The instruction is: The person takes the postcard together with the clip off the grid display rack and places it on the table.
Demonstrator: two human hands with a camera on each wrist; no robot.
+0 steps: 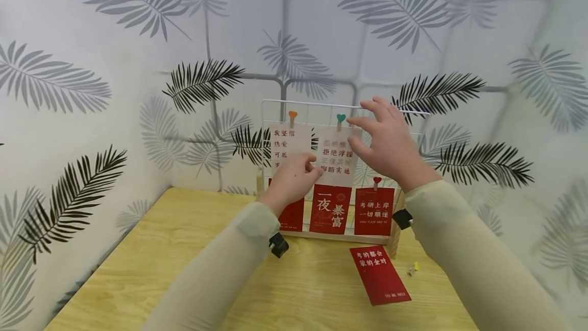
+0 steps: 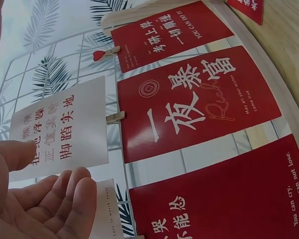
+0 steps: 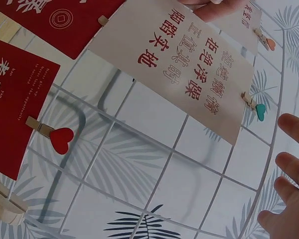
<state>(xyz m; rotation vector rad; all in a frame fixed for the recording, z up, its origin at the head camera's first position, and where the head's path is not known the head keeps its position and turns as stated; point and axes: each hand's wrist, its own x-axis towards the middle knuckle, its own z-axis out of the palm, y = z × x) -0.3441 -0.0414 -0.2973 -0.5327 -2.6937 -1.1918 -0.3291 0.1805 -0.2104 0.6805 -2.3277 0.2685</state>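
Observation:
A white wire grid panel (image 1: 312, 104) stands on a wooden table (image 1: 184, 259) against the wall. A white card with red characters (image 1: 337, 160) hangs from a teal heart clip (image 1: 340, 118) on the top row. My left hand (image 1: 312, 170) pinches this card's lower left edge between thumb and fingertip; in the left wrist view the thumb (image 2: 12, 152) lies on the card (image 2: 60, 129). My right hand (image 1: 367, 126) hovers open with spread fingers just right of the teal clip (image 3: 259, 111), not touching it. The right fingers (image 3: 289, 169) sit at the frame's edge.
A second white card (image 1: 285, 142) hangs from an orange heart clip (image 1: 292, 116). Red cards (image 1: 332, 209) fill the lower row, one under a red heart clip (image 1: 376, 181). A loose red card (image 1: 380, 275) and a small yellow clip (image 1: 415, 267) lie on the table.

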